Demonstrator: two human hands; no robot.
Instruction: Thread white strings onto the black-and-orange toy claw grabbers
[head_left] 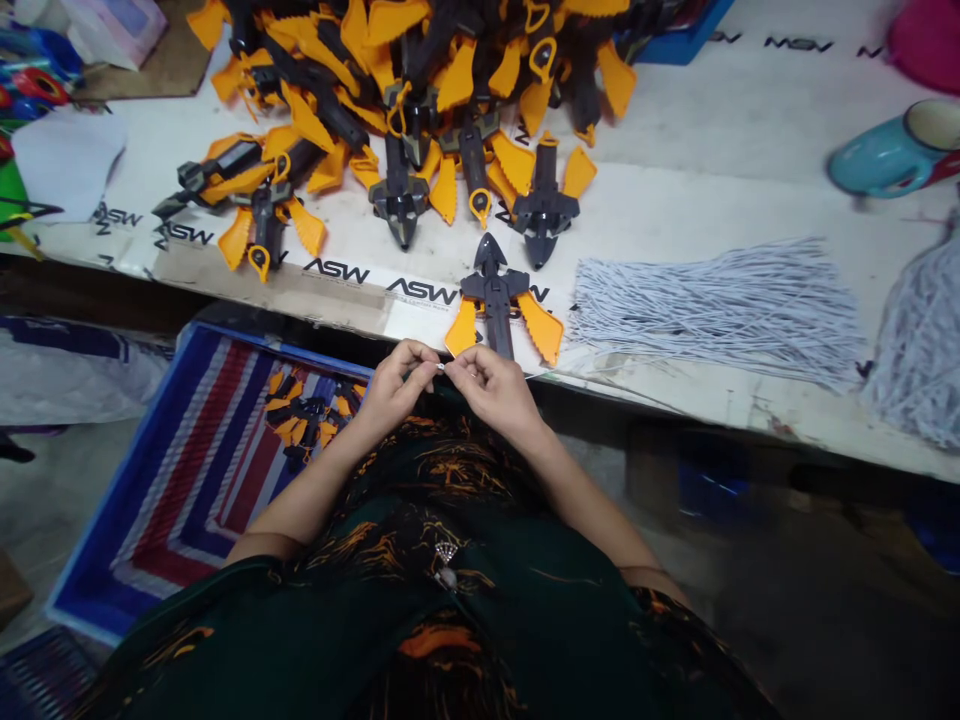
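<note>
My left hand (399, 384) and my right hand (495, 388) meet at the table's front edge, each pinching a thin white string (534, 377). A small pale bit, perhaps a knot, shows between the fingertips. The string trails out to the right of my right hand. Just beyond my fingers lies a dark toy (496, 295) with orange wings, its pointed tip facing away from me. To its right, a flat bundle of white strings (712, 305) is spread on the table.
A heap of similar orange-winged toys (442, 80) covers the back of the table (675, 195). A second string bundle (919, 340) and a turquoise mug (885, 155) are at the right. Below left, a blue tray (97, 590) with striped lining holds several toys (304, 415).
</note>
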